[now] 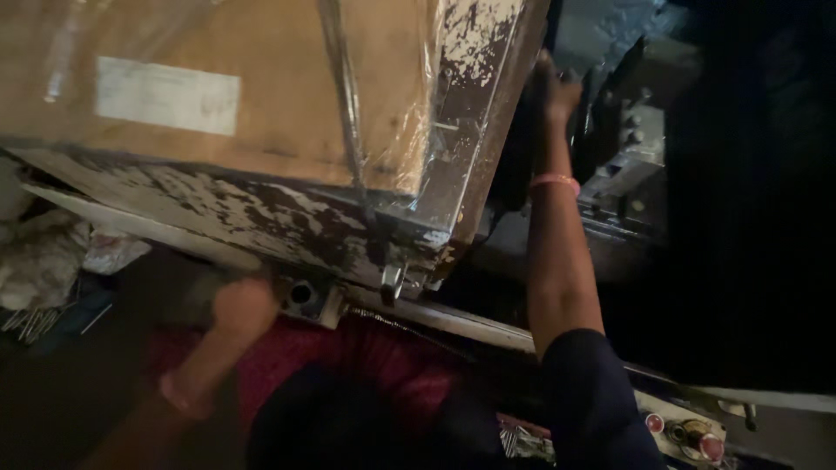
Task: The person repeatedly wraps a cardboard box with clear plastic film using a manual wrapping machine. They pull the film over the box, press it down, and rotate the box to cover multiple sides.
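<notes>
Where our view begins, closest to the body, a dark sleeve [592,392] and a red cloth [348,357] fill the lower frame, with a panel of red buttons [688,431] at the lower right. Our left hand [244,309] comes up just above the cloth and meets the underside of a worn metal frame [261,218], beside a round socket [301,293] and a hanging bolt [392,280]. The hand is blurred. Its fingers look bunched, but we cannot tell whether they grip anything. To the left lie crumpled bags [43,261] and a scatter of nails [30,322].

The frame, its paint flaking, carries a cardboard box [261,52] wrapped in clear film, with a white label [165,94] on its side. The box sits tilted across the upper left of the view.

Farther off, our right hand [553,87], with a pink band [555,181] at the wrist, reaches up along the frame's right edge, between it and a dark machine [627,157]. Shadow hides the fingers, so we cannot say whether they are curled or flat.

We judge the step in hand to be steadying or shifting the loaded frame, one hand low and one hand high. Any further move calls for a firm hold on both sides and an even effort, since the box stands tilted and the gap beside the machine is narrow.
</notes>
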